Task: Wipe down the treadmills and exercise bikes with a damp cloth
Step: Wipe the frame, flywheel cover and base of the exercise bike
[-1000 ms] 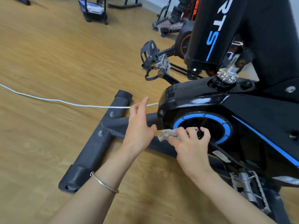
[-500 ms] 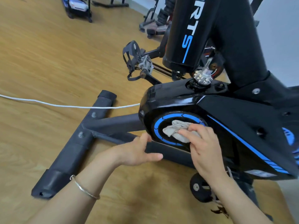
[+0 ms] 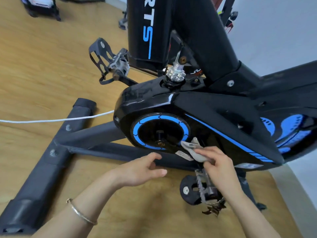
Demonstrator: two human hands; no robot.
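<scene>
A black exercise bike (image 3: 214, 107) with blue trim fills the view, its glossy side cover bearing a blue ring (image 3: 161, 133). My right hand (image 3: 217, 165) holds a crumpled grey cloth (image 3: 193, 149) against the cover's lower edge, just right of the ring. Beside it, my left hand (image 3: 142, 170) hovers with relaxed, slightly curled fingers in front of the grey frame bar (image 3: 106, 150), holding nothing. A bracelet sits on the left wrist.
The bike's grey floor stabiliser (image 3: 51, 157) runs across the wooden floor at left. A white cord (image 3: 51, 120) crosses it. One pedal (image 3: 109, 62) sticks out behind the bike, another (image 3: 200, 189) hangs below my right hand. More gym machines stand far back.
My right hand has slid the cloth from the middle of the blue ring down to the cover's lower right edge. The left hand has shifted right and stays empty. The camera has moved closer.
</scene>
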